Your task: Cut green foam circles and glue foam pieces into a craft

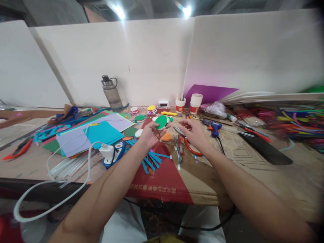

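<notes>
You have one green disc [161,122] in your left grip [149,135], with fingers and thumb closed on it. Your right grip [196,132] has bent fingers by one silver blade [179,131]; I can't tell if they hold it. Past both grips stand two paper cups [195,103], one bottle [112,97] and one little white box [163,104]. Right of your right grip lies one blue glue gun [215,129]. Many blue strips [152,161] lie just nearer you than your left grip.
</notes>
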`<state>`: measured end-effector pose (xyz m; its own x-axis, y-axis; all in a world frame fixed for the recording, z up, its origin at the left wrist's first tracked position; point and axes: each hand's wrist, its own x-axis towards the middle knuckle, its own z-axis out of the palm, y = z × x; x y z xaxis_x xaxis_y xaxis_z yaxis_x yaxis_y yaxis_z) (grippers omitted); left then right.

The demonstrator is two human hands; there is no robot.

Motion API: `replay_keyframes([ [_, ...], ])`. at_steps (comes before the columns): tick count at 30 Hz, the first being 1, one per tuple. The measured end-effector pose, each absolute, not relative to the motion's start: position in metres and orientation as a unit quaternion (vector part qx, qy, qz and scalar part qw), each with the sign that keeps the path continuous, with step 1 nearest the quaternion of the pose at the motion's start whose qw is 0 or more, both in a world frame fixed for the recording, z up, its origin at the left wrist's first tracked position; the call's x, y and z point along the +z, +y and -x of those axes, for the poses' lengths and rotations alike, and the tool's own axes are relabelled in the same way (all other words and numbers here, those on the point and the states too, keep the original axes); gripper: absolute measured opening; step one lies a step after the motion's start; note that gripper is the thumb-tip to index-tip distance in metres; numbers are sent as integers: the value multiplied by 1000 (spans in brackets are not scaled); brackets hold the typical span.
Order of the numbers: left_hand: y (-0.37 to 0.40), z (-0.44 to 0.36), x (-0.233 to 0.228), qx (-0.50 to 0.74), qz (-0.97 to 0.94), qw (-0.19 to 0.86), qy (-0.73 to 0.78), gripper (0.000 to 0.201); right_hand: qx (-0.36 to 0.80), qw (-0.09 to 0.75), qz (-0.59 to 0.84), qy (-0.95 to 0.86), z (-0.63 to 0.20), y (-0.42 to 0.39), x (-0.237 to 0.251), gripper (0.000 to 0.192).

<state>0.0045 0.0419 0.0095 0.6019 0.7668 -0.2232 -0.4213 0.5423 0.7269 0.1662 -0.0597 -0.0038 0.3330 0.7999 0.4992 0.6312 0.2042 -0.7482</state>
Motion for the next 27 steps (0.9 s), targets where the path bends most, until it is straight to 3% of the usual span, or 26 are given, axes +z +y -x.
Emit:
replay_keyframes([
  [5, 43, -7, 2, 395, -441, 757, 276, 26, 62, 504, 624, -594, -167, -60, -4, 29],
  [13, 32, -15, -6, 351, -566, 694, 272, 31, -31, 379, 584, -717, -163, -59, -12, 75],
  [19, 30, -13, -4, 306, -561, 730, 243, 37, -22, 374, 589, -716, -163, -59, -13, 73],
  [27, 29, -14, -6, 310, -650, 653, 233, 47, -20, 375, 571, -730, -165, -59, -11, 71],
])
